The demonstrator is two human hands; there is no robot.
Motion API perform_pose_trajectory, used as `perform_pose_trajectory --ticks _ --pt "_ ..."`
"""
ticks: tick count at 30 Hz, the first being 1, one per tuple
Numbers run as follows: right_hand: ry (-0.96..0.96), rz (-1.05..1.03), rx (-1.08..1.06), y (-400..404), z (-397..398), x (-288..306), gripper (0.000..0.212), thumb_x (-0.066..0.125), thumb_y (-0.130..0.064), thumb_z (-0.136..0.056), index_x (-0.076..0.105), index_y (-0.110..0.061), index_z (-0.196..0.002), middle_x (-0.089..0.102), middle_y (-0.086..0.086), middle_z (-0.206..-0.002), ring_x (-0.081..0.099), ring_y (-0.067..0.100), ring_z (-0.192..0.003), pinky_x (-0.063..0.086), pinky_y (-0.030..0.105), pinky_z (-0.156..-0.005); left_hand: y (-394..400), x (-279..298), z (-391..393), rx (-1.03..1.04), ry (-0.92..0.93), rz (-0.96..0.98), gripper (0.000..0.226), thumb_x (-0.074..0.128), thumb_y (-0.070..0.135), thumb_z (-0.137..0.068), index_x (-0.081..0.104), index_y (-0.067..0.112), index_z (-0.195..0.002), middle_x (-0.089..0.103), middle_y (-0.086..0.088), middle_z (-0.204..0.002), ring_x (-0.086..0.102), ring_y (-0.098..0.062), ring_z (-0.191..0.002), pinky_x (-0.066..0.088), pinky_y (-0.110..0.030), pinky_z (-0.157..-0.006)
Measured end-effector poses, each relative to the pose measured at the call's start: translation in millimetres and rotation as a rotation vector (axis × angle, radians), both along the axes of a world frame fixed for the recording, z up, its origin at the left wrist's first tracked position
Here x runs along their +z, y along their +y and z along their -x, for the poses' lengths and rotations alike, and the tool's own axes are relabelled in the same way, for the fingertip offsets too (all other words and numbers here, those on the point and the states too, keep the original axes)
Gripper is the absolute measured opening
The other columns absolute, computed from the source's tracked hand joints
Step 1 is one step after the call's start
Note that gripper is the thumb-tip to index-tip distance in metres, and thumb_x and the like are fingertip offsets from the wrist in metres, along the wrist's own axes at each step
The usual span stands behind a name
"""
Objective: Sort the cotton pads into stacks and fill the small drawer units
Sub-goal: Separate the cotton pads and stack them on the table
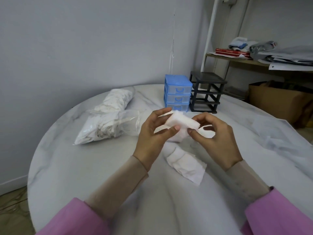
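A thick stack of white cotton pads (179, 121) is held above the table between both hands. My left hand (152, 134) grips its left end with thumb and fingers. My right hand (215, 136) pinches its right end. More white pads (177, 137) lie on the table just below the hands, and a fanned row of pads (184, 165) lies nearer to me. A blue three-drawer unit (177, 92) with its drawers closed stands at the back. Beside it on the right stands a black drawer frame (205, 92) without drawers.
Two clear plastic bags of white pads (105, 126) (116, 99) lie on the left of the round marble table (84, 167). Crumpled clear plastic (274, 134) lies at the right. A shelf with books and papers (254, 55) and a cardboard box (277, 102) stand behind the table.
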State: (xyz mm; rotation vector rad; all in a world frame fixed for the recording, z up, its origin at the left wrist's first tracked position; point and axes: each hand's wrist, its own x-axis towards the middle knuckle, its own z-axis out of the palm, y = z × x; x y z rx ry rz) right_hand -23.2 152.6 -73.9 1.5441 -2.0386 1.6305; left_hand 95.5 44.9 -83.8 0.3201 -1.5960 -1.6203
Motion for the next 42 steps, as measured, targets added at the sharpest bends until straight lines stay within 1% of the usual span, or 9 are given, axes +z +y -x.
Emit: perform_pose_trajectory --ticks 3,7,11,18,22,27,33,36,42 --pt "0.219 0.056 -0.021 2 2 2 0.015 0.066 -0.007 -0.07 0.063 -0.014 -0.082 0.06 -0.006 -0.08 0.052 0.0 -0.077 0.035 0.004 -0.071 0 -3 0 0.06 -0.029 0.188 0.032 0.071 0.008 -0.076 0.065 0.022 -0.104 0.067 0.008 -0.106 0.058 -0.006 -0.106 0.049 -0.022 -0.089" --pt "0.278 0.063 -0.018 -2 2 -2 0.013 0.068 -0.01 -0.073 0.064 -0.015 -0.084 0.06 -0.004 -0.085 0.051 0.0 -0.081 0.035 0.004 -0.073 2 -3 0 0.1 -0.047 0.312 0.022 0.068 0.008 -0.076 0.069 0.025 -0.09 0.07 0.012 -0.088 0.064 -0.008 -0.09 0.048 -0.016 -0.081" --pt "0.264 0.072 -0.012 -1 2 -2 0.012 0.068 -0.009 -0.073 0.064 -0.015 -0.083 0.062 -0.004 -0.085 0.052 -0.001 -0.082 0.034 0.003 -0.074 3 -3 0 0.144 -0.043 0.3 0.021 0.069 -0.003 -0.078 0.07 0.015 -0.088 0.072 0.005 -0.088 0.066 -0.009 -0.086 0.048 -0.013 -0.075" --pt "0.231 0.034 0.013 0 5 -1 0.011 0.069 -0.005 -0.072 0.065 -0.01 -0.08 0.064 -0.007 -0.081 0.056 -0.001 -0.08 0.038 0.004 -0.073 1 -2 -1 0.132 -0.07 0.255 0.024 0.071 -0.007 -0.073 0.067 0.016 -0.077 0.071 0.003 -0.081 0.066 -0.008 -0.077 0.049 -0.015 -0.071" --pt "0.177 0.005 0.056 1 6 -1 0.016 0.071 0.0 -0.072 0.063 -0.012 -0.079 0.064 -0.008 -0.079 0.058 0.002 -0.078 0.039 0.004 -0.073 0 -4 0 0.154 -0.118 0.259 0.024 0.072 -0.004 -0.073 0.067 0.019 -0.077 0.07 0.004 -0.08 0.065 -0.008 -0.075 0.05 -0.016 -0.069" --pt "-0.008 -0.026 0.061 3 10 2 0.021 0.071 0.0 -0.077 0.062 -0.018 -0.082 0.066 -0.011 -0.084 0.062 0.002 -0.082 0.043 0.005 -0.077 2 -5 2 0.162 -0.177 0.259 0.024 0.073 0.002 -0.076 0.065 0.025 -0.078 0.067 0.009 -0.072 0.059 0.0 -0.062 0.045 -0.01 -0.062" --pt "-0.26 0.053 0.01 4 23 5 0.028 0.07 -0.003 -0.08 0.053 -0.025 -0.084 0.062 -0.006 -0.078 0.057 0.002 -0.068 0.049 0.011 -0.069 0 -7 3 0.208 -0.166 0.248 0.013 0.065 -0.001 -0.081 0.066 0.012 -0.082 0.07 -0.001 -0.072 0.064 -0.011 -0.06 0.047 -0.012 -0.061" --pt "-0.399 0.14 -0.089 7 39 7 0.029 0.066 0.0 -0.082 0.046 -0.022 -0.081 0.06 -0.005 -0.078 0.055 0.003 -0.07 0.047 0.01 -0.068 1 -7 5 0.194 -0.183 0.328 0.015 0.059 -0.002 -0.086 0.067 0.01 -0.086 0.071 -0.002 -0.078 0.065 -0.01 -0.065 0.048 -0.013 -0.065" --pt "-0.424 0.124 -0.29 14 62 1 0.02 0.06 -0.001 -0.086 0.057 -0.019 -0.077 0.06 -0.014 -0.083 0.055 0.0 -0.077 0.048 0.024 -0.078 4 -9 17 0.132 -0.256 0.504 0.035 0.049 -0.01 -0.087 0.066 0.021 -0.084 0.069 0.008 -0.087 0.064 -0.003 -0.079 0.047 -0.01 -0.07"
